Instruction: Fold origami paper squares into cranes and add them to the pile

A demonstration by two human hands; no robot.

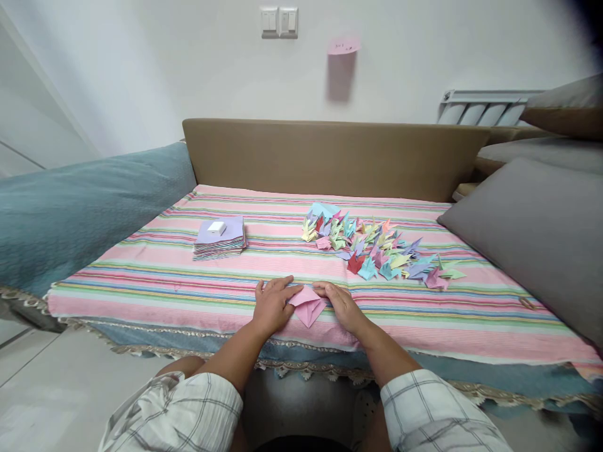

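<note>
A pink folded paper (308, 306) lies on the striped cloth (160, 276) near its front edge. My left hand (272, 306) rests flat on the paper's left side, its fingers stretched out over the upper left corner. My right hand (342, 305) presses on the paper's right side, fingers curled down against the fold. Both hands touch the paper from either side, and its lower point shows between them.
A pile of several coloured paper cranes (372, 248) lies behind and to the right. A stack of paper sheets (220, 238) with a small white block (217, 227) on top sits at left. A grey cushion (532, 232) lies right, a teal blanket (85, 201) left.
</note>
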